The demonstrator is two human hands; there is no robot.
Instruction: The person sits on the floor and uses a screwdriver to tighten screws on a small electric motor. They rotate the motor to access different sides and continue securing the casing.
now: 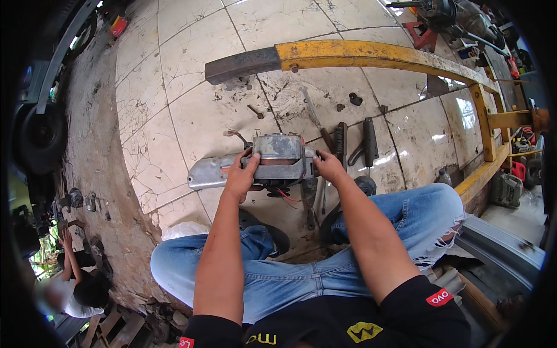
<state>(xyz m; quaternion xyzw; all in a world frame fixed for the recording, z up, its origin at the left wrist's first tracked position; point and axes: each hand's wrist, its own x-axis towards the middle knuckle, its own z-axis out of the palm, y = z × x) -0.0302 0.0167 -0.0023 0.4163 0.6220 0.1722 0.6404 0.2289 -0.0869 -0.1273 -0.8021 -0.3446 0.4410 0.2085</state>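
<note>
A bulky grey metal motor unit (278, 149) with a copper-coloured band sits between my hands, above the tiles. Its left end has a long smooth cast housing (204, 172), and loose red wires (286, 196) hang from its near side. My left hand (239, 177) grips the left side, thumb on top and fingers partly hidden. On the right end, my right hand (329, 166) closes its fingers against the casing. Beyond the unit lie a long metal tool (314, 113), a dark-handled tool (340, 142) and a black L-shaped tool (369, 144).
A yellow steel frame (348, 53) with a dark end crosses the far side and bends down the right. Small dark parts (355, 99) and a bolt (255, 112) lie on stained tiles. Another person (75, 278) is at lower left, beside a vehicle wheel (42, 134).
</note>
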